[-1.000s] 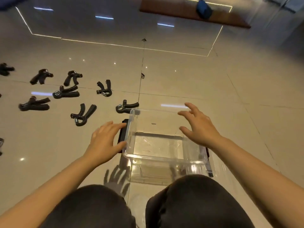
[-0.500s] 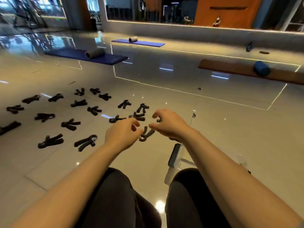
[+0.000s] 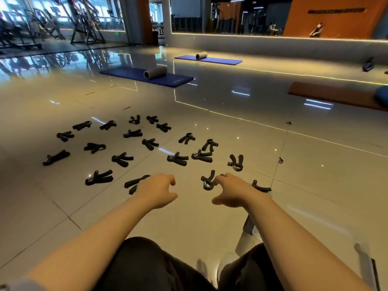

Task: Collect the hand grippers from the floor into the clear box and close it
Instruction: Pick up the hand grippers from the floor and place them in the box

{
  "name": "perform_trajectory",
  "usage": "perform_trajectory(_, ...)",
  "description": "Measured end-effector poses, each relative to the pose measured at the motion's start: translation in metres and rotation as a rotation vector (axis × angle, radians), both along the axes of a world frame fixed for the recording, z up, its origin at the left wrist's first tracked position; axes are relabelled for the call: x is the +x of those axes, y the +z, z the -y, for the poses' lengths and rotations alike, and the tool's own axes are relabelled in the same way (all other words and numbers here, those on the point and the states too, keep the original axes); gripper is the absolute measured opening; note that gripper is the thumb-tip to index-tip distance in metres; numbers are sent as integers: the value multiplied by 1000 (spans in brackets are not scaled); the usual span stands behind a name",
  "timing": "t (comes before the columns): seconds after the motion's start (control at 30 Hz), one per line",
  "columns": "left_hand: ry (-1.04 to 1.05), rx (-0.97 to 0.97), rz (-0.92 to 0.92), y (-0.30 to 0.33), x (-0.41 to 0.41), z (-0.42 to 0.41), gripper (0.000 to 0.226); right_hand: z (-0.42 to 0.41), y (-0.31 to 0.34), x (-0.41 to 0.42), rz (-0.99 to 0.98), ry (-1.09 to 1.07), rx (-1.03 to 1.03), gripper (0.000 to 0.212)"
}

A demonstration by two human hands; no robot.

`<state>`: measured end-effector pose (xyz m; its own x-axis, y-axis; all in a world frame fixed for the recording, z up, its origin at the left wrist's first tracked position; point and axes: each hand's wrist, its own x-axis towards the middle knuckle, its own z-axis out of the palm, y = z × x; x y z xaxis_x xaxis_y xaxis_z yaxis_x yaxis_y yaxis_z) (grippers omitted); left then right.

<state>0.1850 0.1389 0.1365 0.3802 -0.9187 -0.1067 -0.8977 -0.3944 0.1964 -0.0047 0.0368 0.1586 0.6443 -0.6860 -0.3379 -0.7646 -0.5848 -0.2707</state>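
Several black hand grippers lie scattered on the glossy tile floor ahead and to the left. My left hand (image 3: 156, 190) hovers with loosely curled fingers over the near end of one gripper (image 3: 134, 182) and holds nothing. My right hand (image 3: 233, 191) reaches over the handle of a V-shaped gripper (image 3: 207, 182); its thumb is spread away from the fingers and it grips nothing. Another gripper (image 3: 260, 186) lies just behind my right wrist. The clear box (image 3: 244, 238) stands at the lower right, mostly hidden by my right forearm and knee.
Two blue mats, the nearer one (image 3: 147, 77) and a farther one (image 3: 210, 59), lie beyond with foam rollers on them. A brown mat (image 3: 331, 95) is at the right. Gym machines (image 3: 81, 22) stand at the far left. My knees fill the bottom of the view.
My view lifted from the clear box to the grippers. Both hands left the box rim, came together over the nearest grippers, and have now spread apart over two of them.
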Motion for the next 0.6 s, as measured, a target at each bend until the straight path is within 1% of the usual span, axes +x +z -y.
perform_trajectory(0.07, 43, 13, 48, -1, 18, 16, 42, 13, -6, 14, -16, 13, 26, 66)
perform_trajectory(0.13, 68, -1, -12, -10, 28, 29, 44, 23, -13, 29, -44, 25, 65, 71)
perform_trajectory(0.2, -10, 42, -89, -23, 29, 37, 51, 31, -19, 48, -69, 58, 87, 76)
perform_trajectory(0.27, -104, 87, -96, -33, 36, 39, 57, 38, -26, 72, -100, 113, 82, 79)
perform_trajectory(0.33, -119, 93, -78, -35, 60, 34, 55, 40, -33, 100, -131, 158, 89, 80)
perform_trajectory(0.43, -47, 126, -28, -40, 115, 16, 52, 46, -43, 137, -155, 176, 96, 79)
perform_trajectory(0.5, 43, 139, -70, -41, 149, 1, 54, 53, -48, 157, -181, 153, 82, 78)
perform_trajectory(0.6, 124, 99, -156, -37, 188, -12, 59, 67, -48, 181, -218, 96, 64, 79)
